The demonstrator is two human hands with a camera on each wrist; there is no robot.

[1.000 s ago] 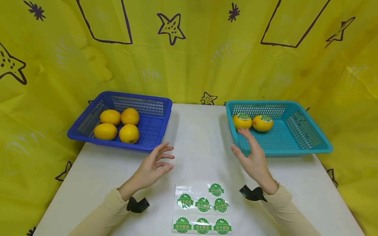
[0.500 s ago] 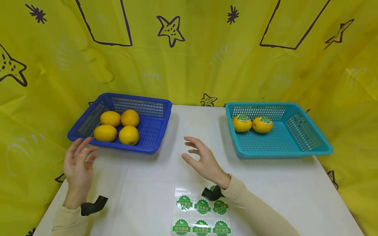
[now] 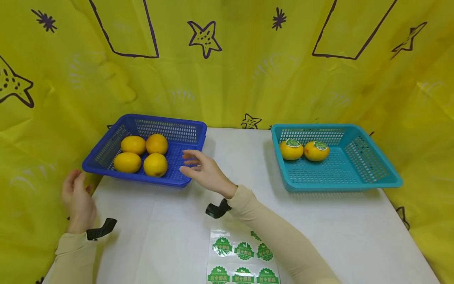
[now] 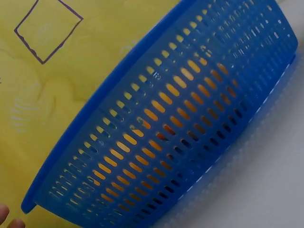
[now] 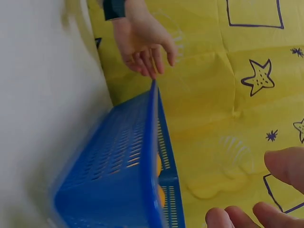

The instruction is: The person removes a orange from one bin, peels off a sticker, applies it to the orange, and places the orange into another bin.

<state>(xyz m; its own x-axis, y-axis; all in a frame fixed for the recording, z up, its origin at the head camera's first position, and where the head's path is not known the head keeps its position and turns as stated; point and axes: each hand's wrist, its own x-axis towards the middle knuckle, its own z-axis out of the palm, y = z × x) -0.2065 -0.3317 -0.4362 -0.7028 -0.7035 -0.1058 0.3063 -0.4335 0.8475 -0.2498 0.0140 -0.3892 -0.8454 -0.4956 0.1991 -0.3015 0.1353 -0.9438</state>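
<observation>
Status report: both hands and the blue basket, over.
Right hand open, reaching over blue basket rim. Left hand open beside its left corner, holding nothing. Four oranges inside. Nothing in the way.

Staged recording booth, not home or shop. Yellow backdrop cloth (image 3: 227,79) with hand-drawn stars and rectangles draped on three sides of white table (image 3: 244,173). Props laid out in order: blue basket (image 3: 184,130) of plain oranges, teal basket (image 3: 386,179) of labelled ones, sticker sheet (image 3: 241,260) at near edge.

A blue slotted basket (image 3: 184,136) sits level at table's left, holding seemingly four oranges (image 3: 155,164).
</observation>
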